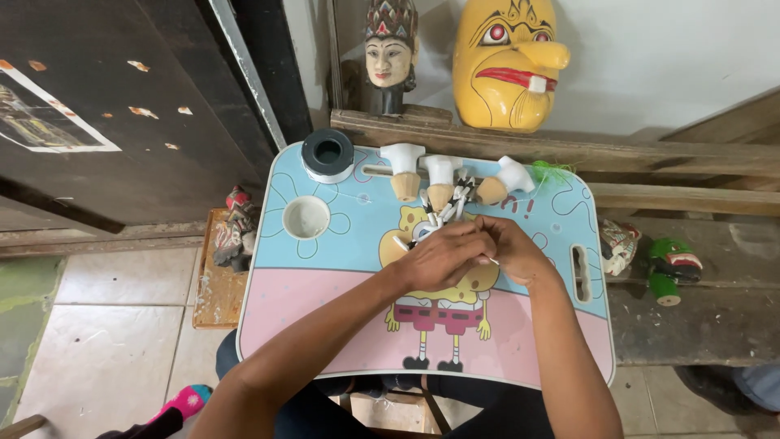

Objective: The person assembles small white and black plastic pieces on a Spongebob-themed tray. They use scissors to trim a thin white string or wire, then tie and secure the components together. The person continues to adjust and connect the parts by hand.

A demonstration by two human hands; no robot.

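- Head view: the small worktop [325, 325] is a child's lap desk, pale blue above and pink below, with a cartoon figure printed in the middle; it serves as the landmark here.
- Over the middle of the worktop, the left hand [443, 256] and the right hand [512, 248] meet, fingers curled together around a thin white stick [492, 261] whose tip pokes out below the right hand's fingers.
- Both hands are closed in a pinch; which hand truly grips the stick cannot be told, as the fingers overlap.
- Just behind the hands lies a loose bundle of white sticks with dark tips [451, 203], partly hidden by the knuckles; their exact kind is hard to make out.
- Along the worktop's far edge stand three tan wooden pieces with white tops [439, 179], the rightmost tilted.
- At the far left corner sits a roll of dark tape [327, 154]; just nearer, a round cup recess [306, 217] looks smeared white.
- Beyond the worktop, on a wooden ledge, rest a yellow carved mask [505, 61] and a small painted head with a crown [390, 53].
- Right of the worktop lie a green mask [673, 264] and a pale one, half cut off by the worktop's edge.
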